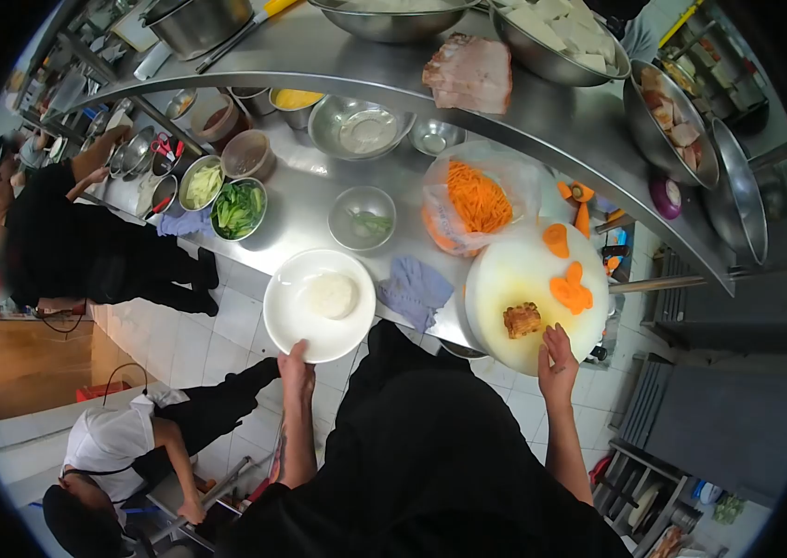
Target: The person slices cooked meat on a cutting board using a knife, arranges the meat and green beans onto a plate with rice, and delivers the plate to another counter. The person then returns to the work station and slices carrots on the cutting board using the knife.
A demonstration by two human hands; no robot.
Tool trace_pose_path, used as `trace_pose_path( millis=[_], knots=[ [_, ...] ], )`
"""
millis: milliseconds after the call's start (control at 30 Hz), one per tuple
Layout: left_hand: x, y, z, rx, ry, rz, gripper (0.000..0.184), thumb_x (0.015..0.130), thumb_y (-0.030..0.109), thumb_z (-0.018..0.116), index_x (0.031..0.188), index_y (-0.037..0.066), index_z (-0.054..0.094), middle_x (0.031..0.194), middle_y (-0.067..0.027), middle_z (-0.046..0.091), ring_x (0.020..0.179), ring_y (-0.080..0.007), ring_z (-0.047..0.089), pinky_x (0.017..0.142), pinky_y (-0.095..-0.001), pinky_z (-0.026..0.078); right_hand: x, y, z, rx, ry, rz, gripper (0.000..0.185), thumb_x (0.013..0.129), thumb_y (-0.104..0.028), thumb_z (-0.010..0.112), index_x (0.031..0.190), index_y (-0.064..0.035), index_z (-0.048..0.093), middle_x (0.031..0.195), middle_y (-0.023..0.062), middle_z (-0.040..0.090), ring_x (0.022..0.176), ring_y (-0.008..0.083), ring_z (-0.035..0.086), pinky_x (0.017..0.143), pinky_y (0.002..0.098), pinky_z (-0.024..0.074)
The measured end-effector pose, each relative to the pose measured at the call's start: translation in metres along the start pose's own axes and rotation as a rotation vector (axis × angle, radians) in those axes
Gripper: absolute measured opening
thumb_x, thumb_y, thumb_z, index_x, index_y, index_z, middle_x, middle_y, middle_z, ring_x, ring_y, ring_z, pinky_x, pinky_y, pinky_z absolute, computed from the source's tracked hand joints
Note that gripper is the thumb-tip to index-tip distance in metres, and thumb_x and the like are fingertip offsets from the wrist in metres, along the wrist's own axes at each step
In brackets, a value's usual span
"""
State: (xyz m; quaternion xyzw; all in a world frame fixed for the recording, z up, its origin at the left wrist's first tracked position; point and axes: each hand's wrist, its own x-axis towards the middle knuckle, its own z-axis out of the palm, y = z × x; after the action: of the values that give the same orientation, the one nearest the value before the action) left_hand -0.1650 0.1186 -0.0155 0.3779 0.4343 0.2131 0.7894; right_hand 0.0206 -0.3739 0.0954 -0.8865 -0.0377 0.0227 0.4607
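Note:
My left hand (297, 365) grips the near rim of a white plate (284, 327), which carries a rounded mound of white rice (332, 295). The plate is at the front edge of the steel counter. To the right, my right hand (557, 353) is over the near edge of a round white cutting board (496, 270), fingers stretched and nothing visible in them. Just left of its fingertips lies a browned piece of cooked meat (522, 320). Flat orange carrot slices (571, 289) lie farther back on the board.
A bag of shredded carrot (479, 197), a blue cloth (415, 290), a bowl of greens (239, 210) and a small bowl (362, 219) stand on the counter. Raw meat (469, 74) overhangs the upper shelf edge. Two people (112, 433) are at the left.

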Motion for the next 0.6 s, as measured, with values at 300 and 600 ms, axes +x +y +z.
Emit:
trace_pose_path(
  millis=[300,600],
  knots=[
    [0.038,-0.02,0.076,-0.068,-0.016,0.037,0.049,0.102,0.007,0.056,0.149,0.001,0.042,0.138,-0.0168,0.059,0.122,-0.0301,0.064,0.097,-0.0462,0.059,0.001,0.01,-0.003,0.068,-0.027,-0.001,0.05,0.1,0.004,0.056,0.149,0.0078,0.044,0.137,0.0267,0.063,0.129,0.0304,0.064,0.107,0.0371,0.0512],
    [0.047,-0.041,0.13,-0.131,0.126,-0.05,0.041,0.103,0.01,0.055,0.142,0.001,0.045,0.132,-0.0162,0.06,0.116,-0.0317,0.066,0.094,-0.0481,0.061,-0.006,0.007,0.0,0.127,0.017,0.007,0.052,0.098,0.004,0.056,0.149,0.0075,0.045,0.14,0.0253,0.062,0.132,0.0305,0.062,0.11,0.0364,0.0473]
  ],
)
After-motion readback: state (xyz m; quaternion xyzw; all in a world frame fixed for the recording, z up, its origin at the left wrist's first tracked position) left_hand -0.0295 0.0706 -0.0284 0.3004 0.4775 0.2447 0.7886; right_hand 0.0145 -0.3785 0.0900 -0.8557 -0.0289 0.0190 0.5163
